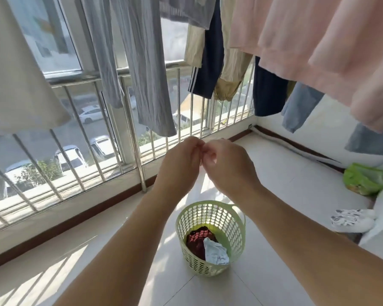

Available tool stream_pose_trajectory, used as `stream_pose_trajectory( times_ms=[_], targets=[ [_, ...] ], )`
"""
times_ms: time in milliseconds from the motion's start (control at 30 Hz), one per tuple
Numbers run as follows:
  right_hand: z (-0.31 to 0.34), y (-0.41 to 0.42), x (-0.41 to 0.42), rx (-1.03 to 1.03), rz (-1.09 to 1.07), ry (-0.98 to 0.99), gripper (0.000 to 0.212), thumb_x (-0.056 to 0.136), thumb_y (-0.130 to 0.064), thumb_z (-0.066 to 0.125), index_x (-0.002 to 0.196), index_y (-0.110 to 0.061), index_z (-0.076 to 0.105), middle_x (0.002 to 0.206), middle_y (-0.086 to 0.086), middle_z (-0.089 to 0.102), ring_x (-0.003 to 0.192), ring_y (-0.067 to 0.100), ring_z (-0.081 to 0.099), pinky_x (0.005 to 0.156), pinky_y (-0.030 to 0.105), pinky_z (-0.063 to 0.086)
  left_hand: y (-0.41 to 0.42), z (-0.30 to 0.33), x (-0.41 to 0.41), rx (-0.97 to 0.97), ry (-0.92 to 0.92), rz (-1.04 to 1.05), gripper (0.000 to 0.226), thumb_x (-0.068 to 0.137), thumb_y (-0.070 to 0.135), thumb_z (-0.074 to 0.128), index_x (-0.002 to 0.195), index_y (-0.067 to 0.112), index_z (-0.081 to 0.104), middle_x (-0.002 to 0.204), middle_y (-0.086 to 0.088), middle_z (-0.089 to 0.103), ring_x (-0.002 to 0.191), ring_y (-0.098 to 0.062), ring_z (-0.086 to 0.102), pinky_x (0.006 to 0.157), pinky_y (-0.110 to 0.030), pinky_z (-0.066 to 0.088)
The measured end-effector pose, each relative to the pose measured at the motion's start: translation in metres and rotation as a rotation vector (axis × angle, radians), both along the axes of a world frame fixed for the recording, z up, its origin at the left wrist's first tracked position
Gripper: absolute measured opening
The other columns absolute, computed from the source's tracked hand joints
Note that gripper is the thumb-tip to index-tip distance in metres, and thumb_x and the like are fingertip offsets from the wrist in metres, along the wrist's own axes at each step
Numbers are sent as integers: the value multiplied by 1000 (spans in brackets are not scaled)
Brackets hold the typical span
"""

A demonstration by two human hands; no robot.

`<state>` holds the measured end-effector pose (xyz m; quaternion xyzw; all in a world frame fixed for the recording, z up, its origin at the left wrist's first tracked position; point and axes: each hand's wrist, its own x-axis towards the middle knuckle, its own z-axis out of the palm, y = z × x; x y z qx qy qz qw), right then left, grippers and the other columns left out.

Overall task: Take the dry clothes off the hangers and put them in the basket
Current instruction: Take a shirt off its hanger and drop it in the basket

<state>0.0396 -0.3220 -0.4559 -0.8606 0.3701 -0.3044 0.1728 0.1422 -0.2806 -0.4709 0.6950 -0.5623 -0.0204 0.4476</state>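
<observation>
Both hands meet in mid-air above the basket (210, 237): left hand (181, 160) and right hand (226, 164) have fingers curled, tips touching; whether they pinch something small can't be told. Basket sits on the floor, holding a dark red garment (197, 239) and a pale cloth (216, 252). Clothes hang overhead: grey trousers (146, 69), navy striped trousers (208, 60), pink top (318, 47). All look soft, light, limp; likely best gripped at shoulder or waistband near the hanger, which is out of view
</observation>
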Motion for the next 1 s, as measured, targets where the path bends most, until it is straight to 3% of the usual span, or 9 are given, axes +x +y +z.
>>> stream_pose_trajectory(
  times_ms=[67,200,467,567,700,833,1000],
  targets=[
    [23,6,-3,-21,2,-54,22,96,-21,45,96,-17,67,86,-2,63,79,16,58,67,31,48,5,22,-4,-72,-9,-16,20,97,12,41,96,15,61,73,14,53,60,5,49,58,-4,37],
    [71,13,-8,-82,-11,-140,24,96,-23,44,103,-18,67,95,-1,64,86,15,60,75,34,51,9,67,-13,-218,41,-51,20,97,11,40,91,23,55,71,19,54,67,3,55,59,-10,40],
    [158,21,-34,-244,-26,-293,20,95,-23,49,105,-20,66,95,-6,63,84,9,59,70,14,45,3,153,-34,-454,7,-150,21,97,12,40,96,22,57,76,18,60,74,5,57,65,-9,43],
    [190,27,-44,-313,-32,-332,21,96,-26,49,107,-21,65,100,-8,64,88,9,61,76,20,49,3,187,-43,-552,-26,-181,21,96,10,41,92,23,57,75,17,59,72,3,57,64,-13,44],
    [224,35,-53,-396,-42,-397,21,97,-26,46,107,-22,64,102,-10,62,90,7,60,80,26,52,6,227,-54,-671,-81,-198,27,95,7,42,85,29,53,70,18,57,68,9,54,60,-5,38],
    [262,36,-60,-549,-92,-409,21,96,-25,45,104,-21,64,98,-7,60,89,11,58,78,28,48,3,266,-61,-785,-127,-257,20,90,18,38,86,28,55,71,15,59,68,3,54,59,-7,38],
    [308,38,-60,-700,-145,-362,23,97,-24,42,104,-19,63,99,-5,60,91,14,57,79,31,47,-5,313,-58,-925,-161,-287,20,88,17,37,87,24,56,65,18,55,62,5,53,56,-6,35]
  ],
)
